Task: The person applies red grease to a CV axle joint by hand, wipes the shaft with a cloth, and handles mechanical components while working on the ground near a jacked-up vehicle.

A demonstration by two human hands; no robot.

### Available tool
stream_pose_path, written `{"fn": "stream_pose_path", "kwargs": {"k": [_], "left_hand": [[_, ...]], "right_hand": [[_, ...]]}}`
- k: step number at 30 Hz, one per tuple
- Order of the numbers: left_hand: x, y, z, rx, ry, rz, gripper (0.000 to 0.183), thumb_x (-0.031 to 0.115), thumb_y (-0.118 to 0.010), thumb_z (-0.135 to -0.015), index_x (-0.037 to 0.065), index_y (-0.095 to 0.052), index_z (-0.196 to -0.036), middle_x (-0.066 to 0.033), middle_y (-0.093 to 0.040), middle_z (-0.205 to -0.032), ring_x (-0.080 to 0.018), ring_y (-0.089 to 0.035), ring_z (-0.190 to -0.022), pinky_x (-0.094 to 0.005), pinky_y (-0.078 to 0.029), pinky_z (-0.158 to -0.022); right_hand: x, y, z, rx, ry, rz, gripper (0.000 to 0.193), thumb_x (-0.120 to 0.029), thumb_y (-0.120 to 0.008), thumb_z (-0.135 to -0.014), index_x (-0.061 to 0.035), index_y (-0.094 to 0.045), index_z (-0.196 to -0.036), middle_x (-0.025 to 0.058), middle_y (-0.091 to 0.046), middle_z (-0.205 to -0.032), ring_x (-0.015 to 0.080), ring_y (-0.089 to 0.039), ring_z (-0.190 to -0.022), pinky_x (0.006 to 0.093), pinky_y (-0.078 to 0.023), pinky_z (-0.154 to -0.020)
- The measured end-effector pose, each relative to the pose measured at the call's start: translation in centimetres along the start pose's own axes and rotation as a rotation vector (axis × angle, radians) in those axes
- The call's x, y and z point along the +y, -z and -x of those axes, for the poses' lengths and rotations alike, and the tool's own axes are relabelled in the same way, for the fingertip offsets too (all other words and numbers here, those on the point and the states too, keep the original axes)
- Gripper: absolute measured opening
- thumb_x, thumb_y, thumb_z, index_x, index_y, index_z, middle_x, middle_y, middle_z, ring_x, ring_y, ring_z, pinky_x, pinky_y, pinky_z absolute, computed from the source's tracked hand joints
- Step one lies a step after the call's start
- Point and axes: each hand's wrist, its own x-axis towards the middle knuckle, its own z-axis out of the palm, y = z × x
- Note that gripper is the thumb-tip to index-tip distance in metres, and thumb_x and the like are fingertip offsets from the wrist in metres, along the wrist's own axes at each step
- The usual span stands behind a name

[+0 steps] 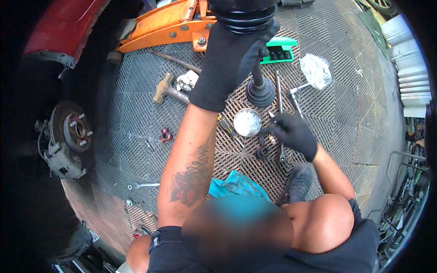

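Observation:
My left hand point(234, 63), in a black glove, reaches up to the top middle and is closed around a drive axle point(258, 75) just below its upper ribbed black boot point(243, 19). The axle's lower black rubber boot point(260, 92) hangs over the floor mat. My right hand point(293, 135), also gloved, is lower and to the right with its fingers bent together. A small pale tip point(271, 114) shows at its fingertips, but what it belongs to is unclear. Left of that hand stands a round open tub point(247, 122) with whitish content. A dark ring-shaped part point(262, 153) lies below its fingers.
An orange floor jack point(159, 25) and a green socket case point(291, 43) are at the back. A hammer point(165, 88) lies left, a ratchet point(282, 157) and a plastic bag point(315, 71) right. A brake disc point(68, 127) is far left, a blue cloth point(239, 182) near my knees.

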Motion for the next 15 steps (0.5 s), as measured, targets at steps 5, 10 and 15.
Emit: {"fn": "stream_pose_path", "kwargs": {"k": [5,10,15], "left_hand": [[0.0,-0.7,0.4,0.109,0.272,0.221,0.018,0.014,-0.070,-0.099,0.004,-0.070,-0.115,-0.0004,-0.064,-0.081,-0.0112,-0.062,-0.068,-0.0282,-0.050,-0.060],[1.4,-1.3,1.4,0.305,0.225,0.395,0.015,0.020,-0.070,-0.101,0.005,-0.070,-0.096,-0.0014,-0.060,-0.070,-0.0106,-0.059,-0.056,-0.0290,-0.047,-0.052],[5.0,-1.8,1.4,0.374,0.342,0.457,0.025,0.015,-0.074,-0.098,0.007,-0.062,-0.079,0.0015,-0.051,-0.057,-0.0073,-0.050,-0.048,-0.0265,-0.036,-0.044]], "right_hand": [[2.3,-9.1,6.3,-0.323,0.051,0.415,0.046,-0.025,-0.070,-0.088,-0.0069,-0.061,-0.130,0.0181,-0.063,-0.111,0.0375,-0.067,-0.092,0.0508,-0.053,-0.081],[3.8,-9.6,7.9,-0.223,0.095,0.346,0.050,-0.026,-0.074,-0.085,-0.0091,-0.061,-0.130,0.0173,-0.062,-0.110,0.0369,-0.062,-0.098,0.0504,-0.051,-0.084],[4.6,-9.5,8.2,-0.160,0.043,0.329,0.044,-0.025,-0.073,-0.087,-0.0087,-0.064,-0.127,0.0180,-0.063,-0.108,0.0386,-0.062,-0.095,0.0499,-0.051,-0.083]]}}
